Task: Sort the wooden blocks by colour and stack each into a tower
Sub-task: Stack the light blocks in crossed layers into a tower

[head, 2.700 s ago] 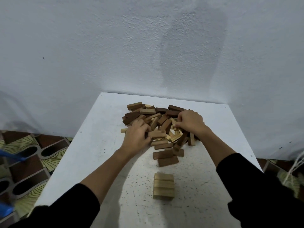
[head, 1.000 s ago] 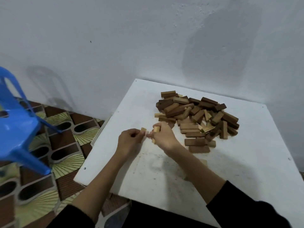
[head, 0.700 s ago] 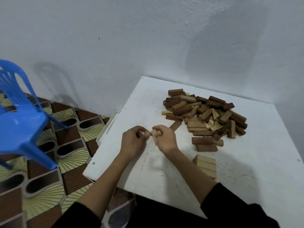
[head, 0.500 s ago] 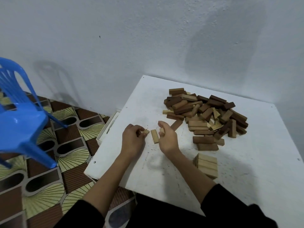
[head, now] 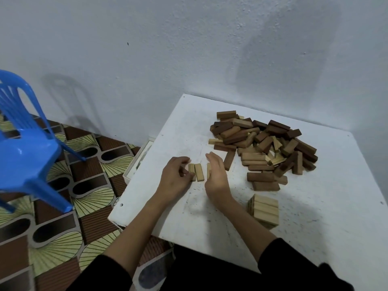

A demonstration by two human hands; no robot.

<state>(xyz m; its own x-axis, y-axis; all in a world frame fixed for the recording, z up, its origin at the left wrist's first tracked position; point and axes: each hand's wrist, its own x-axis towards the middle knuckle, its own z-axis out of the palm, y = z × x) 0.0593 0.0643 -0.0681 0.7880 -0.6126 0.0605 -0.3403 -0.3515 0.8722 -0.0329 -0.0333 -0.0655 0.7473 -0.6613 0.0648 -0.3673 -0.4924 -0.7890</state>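
Observation:
Three light wooden blocks [head: 199,172] lie side by side near the left edge of the white table [head: 315,217]. My left hand [head: 175,177] has its curled fingers and thumb on the leftmost of them. My right hand [head: 216,177] stands on its edge with straight fingers, pressing against the rightmost block. A loose pile of mixed blocks [head: 264,143], light, mid-brown and dark, lies at the back of the table. A short tower of light blocks [head: 265,211] stands at the front, right of my right forearm.
A blue plastic chair [head: 23,148] stands on the patterned floor to the left. A flat white board [head: 139,162] leans by the table's left edge. A white wall runs close behind the table.
My hands came out of the pile with light blocks and carried them to the table's left side. The blocks now lie flat in a row between my hands. The camera turned left.

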